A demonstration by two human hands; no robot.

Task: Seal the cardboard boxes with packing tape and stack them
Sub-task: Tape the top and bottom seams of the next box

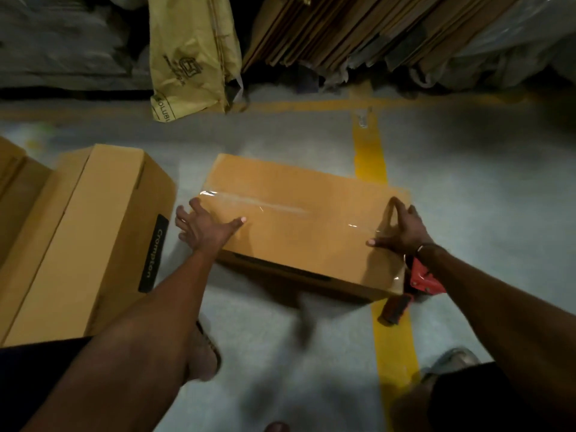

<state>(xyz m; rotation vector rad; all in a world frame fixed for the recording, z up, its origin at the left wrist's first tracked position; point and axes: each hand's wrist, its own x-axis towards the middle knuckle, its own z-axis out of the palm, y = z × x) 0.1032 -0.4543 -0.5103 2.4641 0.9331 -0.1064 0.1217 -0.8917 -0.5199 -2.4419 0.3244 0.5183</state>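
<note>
Your cardboard box (299, 219) lies flat on the grey floor (467, 188), long axis running from left-far to right-near, skewed against the yellow floor line (371, 157), which passes under its right end. It's a smooth tan oblong with a dark slot in its near side wall. A strip of clear packing tape (249, 202) runs glossy along the top's long axis and wrinkles at both ends.

Your left hand (204, 227) sits at the box's left end, fingers spread apart and straight, thumb flat on the top, the other fingers over the left edge. Your right hand (402, 227) is at the right end, thumb out along the top, fingers arched with tips at the far right edge; whether they pinch the tape you cannot tell.

A red tape dispenser (420, 279) lies on the floor just beside the box's near right corner, under your right wrist. A second, taller carton (93, 238) printed "Crompton" stands near the left end, not touching. Flattened cardboard sheets (343, 29) and a yellow sack (190, 54) lean along the floor's far edge. Your sandalled foot (205, 353) stands near the box's near side.
</note>
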